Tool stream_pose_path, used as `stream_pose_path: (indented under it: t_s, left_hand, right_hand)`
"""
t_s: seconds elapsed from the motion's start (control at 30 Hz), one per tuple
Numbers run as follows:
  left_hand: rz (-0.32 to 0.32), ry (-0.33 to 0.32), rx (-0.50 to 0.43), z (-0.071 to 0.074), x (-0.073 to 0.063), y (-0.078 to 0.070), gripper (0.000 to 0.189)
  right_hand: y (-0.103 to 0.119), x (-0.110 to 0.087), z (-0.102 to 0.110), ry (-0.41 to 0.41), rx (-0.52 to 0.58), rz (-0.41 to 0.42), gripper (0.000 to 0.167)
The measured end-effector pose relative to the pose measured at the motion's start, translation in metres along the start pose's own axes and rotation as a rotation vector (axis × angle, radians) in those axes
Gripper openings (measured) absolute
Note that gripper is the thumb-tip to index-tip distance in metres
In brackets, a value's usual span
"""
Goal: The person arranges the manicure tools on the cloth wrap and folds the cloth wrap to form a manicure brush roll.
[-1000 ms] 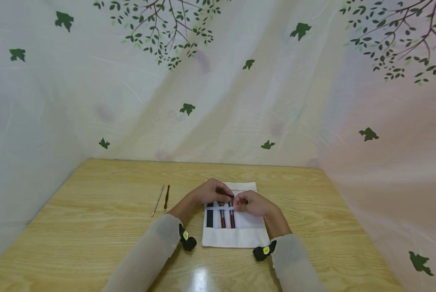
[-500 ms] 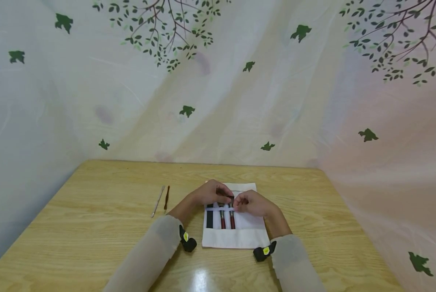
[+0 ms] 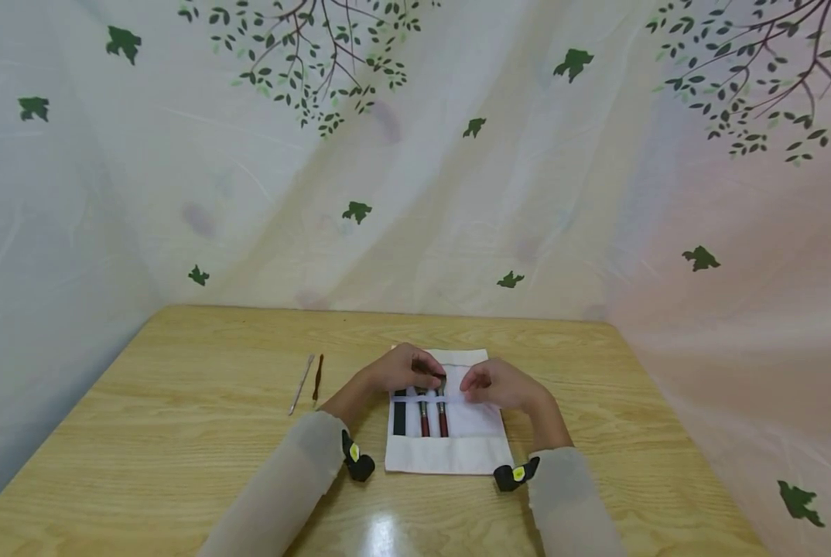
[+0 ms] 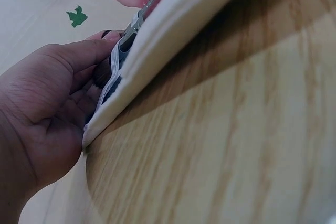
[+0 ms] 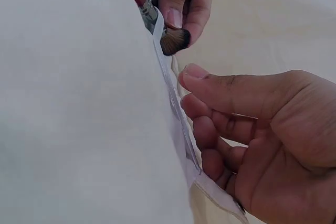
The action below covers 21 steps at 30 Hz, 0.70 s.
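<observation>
A white cloth brush roll (image 3: 450,456) lies unfolded on the table. Two brushes with red handles, a left brush (image 3: 425,422) and a right brush (image 3: 443,422), sit under its white elastic band (image 3: 410,398), beside a dark flat strip (image 3: 400,418). With thumb and fingers, my left hand (image 3: 403,367) pinches the right brush by its head; the dark-tipped bristles (image 5: 176,40) show in the right wrist view. My right hand (image 3: 500,384) hovers over the roll's right half, fingers loosely curled with nothing between them, fingertips close to the band (image 5: 170,85).
Left of the roll, a thin silver tool (image 3: 301,384) and a thin brown tool (image 3: 317,379) lie on the wooden table (image 3: 179,433). A pale curtain (image 3: 283,255) with printed leaves hangs behind the table.
My right hand has left the right brush and shifted a little to the right. My left hand stays where it was.
</observation>
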<state>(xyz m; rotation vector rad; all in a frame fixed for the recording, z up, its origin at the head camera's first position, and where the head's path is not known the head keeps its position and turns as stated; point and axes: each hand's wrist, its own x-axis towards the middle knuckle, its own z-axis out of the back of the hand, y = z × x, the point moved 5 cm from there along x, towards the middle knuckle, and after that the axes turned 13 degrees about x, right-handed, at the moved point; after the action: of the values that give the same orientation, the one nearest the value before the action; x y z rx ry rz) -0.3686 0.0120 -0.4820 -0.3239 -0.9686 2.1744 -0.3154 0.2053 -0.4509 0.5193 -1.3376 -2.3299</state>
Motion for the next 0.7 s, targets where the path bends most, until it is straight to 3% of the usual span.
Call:
stream_pose_path:
  t_s: [0.7]
  left_hand:
    - [0.01, -0.006, -0.012, -0.0013, -0.0037, -0.0029, 0.017]
  right_hand:
    - [-0.0071, 0.0024, -0.0059, 0.024, 0.028, -0.071, 0.014]
